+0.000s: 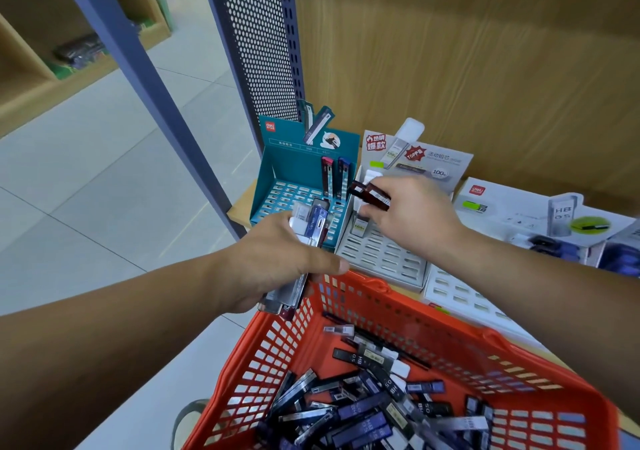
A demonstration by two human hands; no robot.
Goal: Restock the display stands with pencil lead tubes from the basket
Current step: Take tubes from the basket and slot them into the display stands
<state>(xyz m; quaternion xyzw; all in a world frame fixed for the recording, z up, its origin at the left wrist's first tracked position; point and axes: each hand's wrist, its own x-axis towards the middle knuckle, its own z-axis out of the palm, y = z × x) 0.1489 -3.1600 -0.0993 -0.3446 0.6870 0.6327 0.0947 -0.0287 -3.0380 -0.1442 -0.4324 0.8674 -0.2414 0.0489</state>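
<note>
The left hand is holding a bundle of pencil lead tubes in a curled grip, over the near edge of the teal display stand and just past the orange basket. The right hand is pinching a single dark red lead tube in a narrow grip above the back rows of the grey display stand beside it. More loose tubes are lying heaped in the basket, and two tubes are standing upright in the teal stand.
</note>
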